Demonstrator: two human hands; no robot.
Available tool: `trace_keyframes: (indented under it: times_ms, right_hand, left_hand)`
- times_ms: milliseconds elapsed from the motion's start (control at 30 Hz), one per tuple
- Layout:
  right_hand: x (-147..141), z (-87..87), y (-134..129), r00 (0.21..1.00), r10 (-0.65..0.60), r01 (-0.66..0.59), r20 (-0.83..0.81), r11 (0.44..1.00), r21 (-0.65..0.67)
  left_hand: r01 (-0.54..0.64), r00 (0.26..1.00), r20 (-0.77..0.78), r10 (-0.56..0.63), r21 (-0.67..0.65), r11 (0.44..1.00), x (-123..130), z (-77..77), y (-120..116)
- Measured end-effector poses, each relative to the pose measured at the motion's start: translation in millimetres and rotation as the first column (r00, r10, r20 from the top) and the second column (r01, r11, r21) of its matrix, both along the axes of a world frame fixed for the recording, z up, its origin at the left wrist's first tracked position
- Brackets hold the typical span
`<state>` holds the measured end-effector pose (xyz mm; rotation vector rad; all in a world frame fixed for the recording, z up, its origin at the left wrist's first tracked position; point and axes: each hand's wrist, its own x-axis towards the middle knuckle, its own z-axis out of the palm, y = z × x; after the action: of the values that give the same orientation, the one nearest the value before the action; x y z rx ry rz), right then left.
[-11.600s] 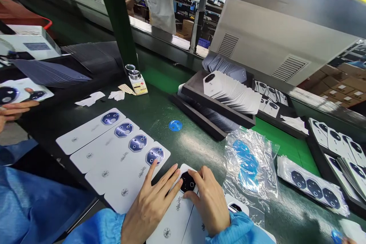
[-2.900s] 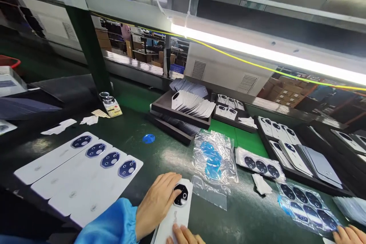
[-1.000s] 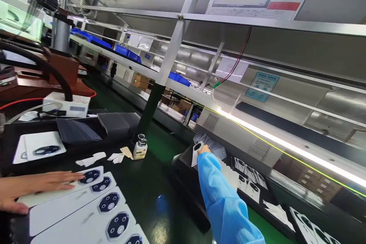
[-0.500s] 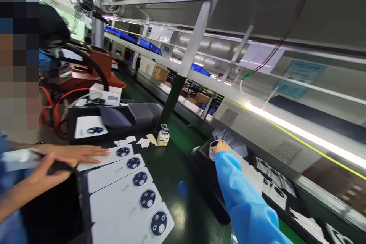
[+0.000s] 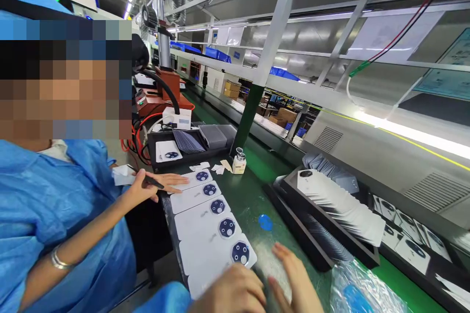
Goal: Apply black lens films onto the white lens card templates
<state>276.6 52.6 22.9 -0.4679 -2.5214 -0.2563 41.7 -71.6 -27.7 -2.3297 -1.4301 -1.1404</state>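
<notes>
Lying in a row on the green bench (image 5: 253, 200), five white back covers (image 5: 205, 227) with blue-filmed camera rings run diagonally away from the wearer; the nearest cover touches the left hand (image 5: 231, 296), knuckles up and loosely curled, holding nothing visible. The right hand (image 5: 293, 279) hovers just beside it, fingers extended and empty. A co-worker's hand (image 5: 156, 187) presses the farthest cover; a black tray (image 5: 330, 227) of stacked covers stands right.

A small glass bottle (image 5: 239, 162) is set near the far edge of the green bench (image 5: 253, 195), beside a green post (image 5: 246, 122). A blue disc (image 5: 265, 222) is laid mid-bench. White covers are fanned in a black tray (image 5: 362, 249) toward the right edge. A co-worker's sleeve (image 5: 44, 195) is seen at left.
</notes>
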Motion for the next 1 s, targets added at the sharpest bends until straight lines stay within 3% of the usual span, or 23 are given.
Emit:
trace_keyframes:
  times_ms: [67, 133, 200, 367, 567, 667, 800, 900, 1000]
  right_hand:
    - [-8.2, -39.6, -26.4, 0.991, 0.131, -0.132, 0.014, 0.972, 0.192]
    - [-32.9, -71.5, -49.0, 0.996, 0.071, -0.052, -0.056, 0.956, 0.29]
    - [-66.9, -89.6, -67.6, 0.988, 0.035, 0.01, -0.149, 0.956, 0.295]
    - [-131.0, -93.0, -87.7, 0.97, -0.01, 0.052, -0.242, 0.984, 0.169]
    - [-138.9, -106.8, -86.6, 0.968, -0.013, 0.067, -0.25, 0.975, 0.211]
    - [-136.4, -110.1, -91.9, 0.971, -0.053, 0.095, -0.232, 0.98, 0.172]
    - [-136.3, -110.2, -96.5, 0.969, -0.1, 0.126, -0.225, 0.987, 0.104]
    - [-138.8, -119.6, -93.6, 0.929, -0.094, 0.158, -0.359, 0.975, 0.154]
    - [-137.4, -133.5, -91.7, 0.808, -0.074, 0.239, -0.584, 0.948, 0.211]
  left_hand:
    - [-0.086, 0.996, 0.017, 0.087, -0.058, 0.995, -28.1, 1.1, -3.8]
    - [-0.285, 0.959, -0.017, 0.284, -0.085, 0.955, -64.6, -2.4, -0.8]
    - [-0.386, 0.922, -0.035, 0.385, -0.096, 0.917, -100.0, -9.8, 8.0]
    - [-0.46, 0.887, -0.104, 0.45, -0.106, 0.882, -155.7, -20.0, 31.0]
    - [-0.374, 0.918, -0.195, 0.345, -0.14, 0.917, -199.0, 2.3, 21.4]
    - [-0.314, 0.936, -0.22, 0.274, -0.171, 0.934, -194.4, 0.8, 20.1]
    - [-0.249, 0.95, -0.237, 0.202, -0.188, 0.95, -148.4, -14.8, 22.4]
    - [-0.162, 0.956, -0.274, 0.106, -0.188, 0.969, -114.1, -23.5, 10.7]
    - [-0.08, 0.94, -0.341, 0.003, -0.211, 0.974, -96.7, -27.4, -10.2]
